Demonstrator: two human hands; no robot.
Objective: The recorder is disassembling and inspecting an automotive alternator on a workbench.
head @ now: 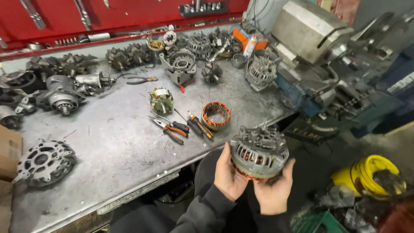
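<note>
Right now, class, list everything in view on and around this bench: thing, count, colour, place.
alternator: one, grey with copper windings, held off the bench edge
stator ring: one, copper, bench centre-right
rotor: one, greenish, bench centre
pliers: one, orange-black handles, below the rotor
screwdrivers: two, orange-black, beside the pliers
end cover: one, grey, bench left front
alternator parts: many, grey, along the bench back
bench: one, grey metal
tool board: one, red, behind
machine: one, grey-blue, right
bucket: one, yellow, floor right
left hand: one, cupping the alternator's left side
right hand: one, under its right side
</note>
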